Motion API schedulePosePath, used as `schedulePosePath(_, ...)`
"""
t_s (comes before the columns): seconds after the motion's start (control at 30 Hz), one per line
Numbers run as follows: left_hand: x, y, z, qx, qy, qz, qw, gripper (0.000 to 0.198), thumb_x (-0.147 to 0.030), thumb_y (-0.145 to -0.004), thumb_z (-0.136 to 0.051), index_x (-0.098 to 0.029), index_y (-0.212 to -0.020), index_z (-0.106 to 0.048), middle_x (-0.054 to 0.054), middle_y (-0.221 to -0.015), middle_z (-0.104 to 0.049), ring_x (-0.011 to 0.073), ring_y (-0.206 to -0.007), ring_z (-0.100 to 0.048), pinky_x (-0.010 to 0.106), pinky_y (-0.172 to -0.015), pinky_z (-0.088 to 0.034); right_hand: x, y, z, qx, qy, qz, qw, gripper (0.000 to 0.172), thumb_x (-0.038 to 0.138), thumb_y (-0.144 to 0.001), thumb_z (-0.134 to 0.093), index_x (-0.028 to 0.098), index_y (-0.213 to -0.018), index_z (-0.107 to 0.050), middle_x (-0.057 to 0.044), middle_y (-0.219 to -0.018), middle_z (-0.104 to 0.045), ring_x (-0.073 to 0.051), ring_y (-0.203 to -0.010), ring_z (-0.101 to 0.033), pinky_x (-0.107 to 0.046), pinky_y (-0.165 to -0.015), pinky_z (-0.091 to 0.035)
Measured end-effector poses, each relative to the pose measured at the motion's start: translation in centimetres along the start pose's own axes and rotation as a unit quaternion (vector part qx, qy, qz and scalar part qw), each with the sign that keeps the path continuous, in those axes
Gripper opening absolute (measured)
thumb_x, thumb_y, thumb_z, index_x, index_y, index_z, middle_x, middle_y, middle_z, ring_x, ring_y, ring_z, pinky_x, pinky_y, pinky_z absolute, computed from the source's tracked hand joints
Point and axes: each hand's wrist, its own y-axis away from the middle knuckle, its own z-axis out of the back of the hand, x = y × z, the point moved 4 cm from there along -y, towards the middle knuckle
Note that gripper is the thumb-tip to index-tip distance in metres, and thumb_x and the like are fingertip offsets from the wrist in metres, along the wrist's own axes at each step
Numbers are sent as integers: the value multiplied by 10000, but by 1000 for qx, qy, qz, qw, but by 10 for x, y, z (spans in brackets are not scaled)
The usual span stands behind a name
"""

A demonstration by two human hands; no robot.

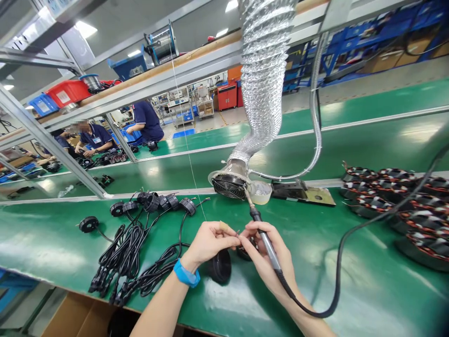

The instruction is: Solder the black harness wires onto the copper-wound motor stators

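Soldering iron (268, 247): near centre, in the right hand, its tip aimed far, away from the fingertips.
Right hand (261, 267): closed round the handle, thumb and forefinger pinched beside the wire.
Left hand (209, 241): fingertips pinched on a small wire (238, 232), no gap visible.
Progress: judged partway through one piece; the fingers hide the wire, so whether it is joined cannot be told.
Black round part (220, 267): on the bench just below the left hand.
Cardboard box (75, 311): near left, below the bench edge; something dark inside, unclear.
Corded caps (131, 248): heaped left; finished or waiting, cannot be told.
Wound coils (428, 217): stacked right, wires protruding; apparently left to do, a guess.
Clear tub (261, 193): farther, beside the fan; contents unclear.
Red bin (65, 93): far left, on the shelf; contents mostly hidden.
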Motion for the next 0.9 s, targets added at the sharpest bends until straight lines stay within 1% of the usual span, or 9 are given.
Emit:
schedulePosePath(0.13, 2, -1, 0, -22, 22, -13, 999, 369, -415, -659, -851, -93, -798, -737, 37, -672, -668, 105, -606, -564, 245, -646, -456, -5, 7, -1, -37, 16, -8, 999, 273, 369, -848, -724, 237, -1028, -566, -19, -837, -647, -175, -722, -664, -293, -652, -553)
schedulePosePath(0.23, 2, -2, 2, -36, 54, -11, 998, 380, -425, -631, -865, -93, -766, -739, 48, -713, -681, 102, -632, -554, 246, -672, -461, -5, 14, 0, -55, 69, 7, 996, 229, 341, -873, -700, 233, -1031, -574, -26, -849, -658, -180, -719, -671, -308, -663, -557)
schedulePosePath(0.3, 4, -2, 3, -38, 56, -8, 998, 378, -420, -628, -867, -92, -765, -738, 55, -727, -688, 109, -652, -562, 253, -693, -467, 4, 16, 0, -65, 127, 66, 988, 206, 312, -879, -693, 235, -1037, -587, -42, -906, -653, -193, -781, -671, -326, -697, -560)
schedulePosePath(0.37, 5, -1, 2, -35, 44, -7, 998, 365, -410, -639, -857, -90, -764, -732, 62, -734, -693, 123, -671, -580, 264, -712, -474, 17, 15, -1, -64, 181, 142, 971, 236, 279, -872, -699, 239, -1078, -592, -69, -1016, -642, -219, -909, -661, -354, -769, -562)
schedulePosePath(0.47, 7, 0, -2, -20, 23, -18, 999, 296, -350, -668, -828, -90, -756, -717, 62, -753, -693, 142, -704, -599, 271, -729, -477, 32, 7, -8, -12, 206, 198, 958, 285, 219, -889, -668, 245, -1158, -576, -95, -1163, -609, -234, -1066, -629, -365, -855, -557)
schedulePosePath(0.6, 2, 4, -8, 14, -25, -48, 998, 166, -240, -742, -721, -87, -805, -715, 35, -773, -653, 133, -726, -563, 253, -726, -447, 36, 0, -18, 52, 189, 204, 959, 237, 131, -922, -583, 249, -1127, -576, -79, -1157, -591, -199, -1052, -641, -314, -867, -554)
schedulePosePath(0.73, -4, 8, -4, 23, -75, -55, 995, 166, -258, -772, -697, -96, -738, -689, 13, -729, -596, 120, -697, -504, 240, -683, -413, 34, -1, -21, 69, 174, 200, 962, 216, 115, -933, -554, 259, -1094, -572, -56, -1085, -584, -174, -960, -650, -295, -834, -554)
schedulePosePath(0.83, -8, 9, 4, 15, -127, -44, 991, 207, -320, -779, -729, -116, -761, -696, 16, -743, -615, 124, -717, -503, 241, -700, -403, 33, -4, -13, 56, 159, 151, 974, 181, 155, -940, -557, 266, -1083, -559, -43, -1000, -574, -167, -841, -647, -301, -760, -561)
schedulePosePath(0.9, -9, 8, 7, 24, -118, -30, 992, 242, -357, -784, -736, -122, -780, -684, 25, -770, -637, 124, -730, -521, 239, -713, -408, 31, -6, -8, 57, 148, 110, 981, 163, 183, -943, -559, 265, -1084, -549, -34, -947, -566, -163, -773, -637, -308, -725, -561)
